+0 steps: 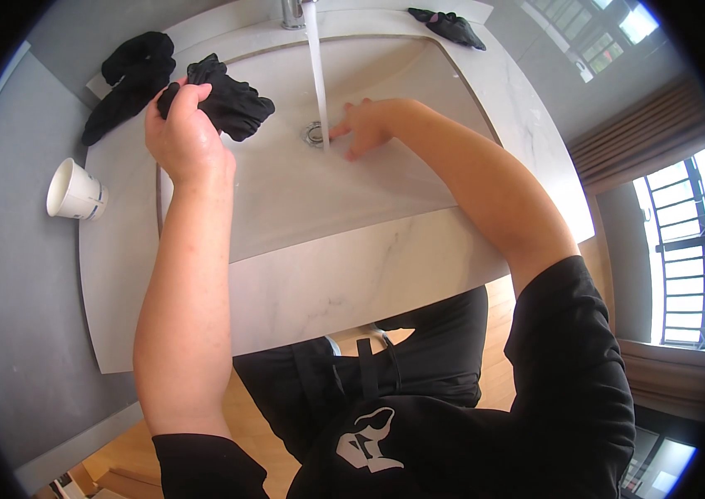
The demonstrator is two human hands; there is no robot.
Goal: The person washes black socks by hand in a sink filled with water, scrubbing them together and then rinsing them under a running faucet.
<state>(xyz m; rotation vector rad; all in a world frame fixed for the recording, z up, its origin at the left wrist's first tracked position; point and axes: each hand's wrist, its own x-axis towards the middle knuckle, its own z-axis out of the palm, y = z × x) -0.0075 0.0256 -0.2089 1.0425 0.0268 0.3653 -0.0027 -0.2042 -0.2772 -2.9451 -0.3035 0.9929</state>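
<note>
Black shirt [452, 441] fabric is seen closest. Over the left side of the basin [286, 200], a bunched black cloth [232, 104] is gripped by the left hand [188, 137], fingers curled round it. With nothing visibly held, the right hand [369, 129] is spread near the drain [313, 134]. Rinsing seems unfinished — water [316, 66] is running — and whether the dark bundle [132, 79] and the smaller bundle [452, 30] on the counter [361, 279] have been washed cannot be told.

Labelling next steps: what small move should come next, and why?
Probably bring the black cloth in the left hand under the running water: the cloth is held left of it, while the right hand is down by the drain, apparently holding nothing.
</note>
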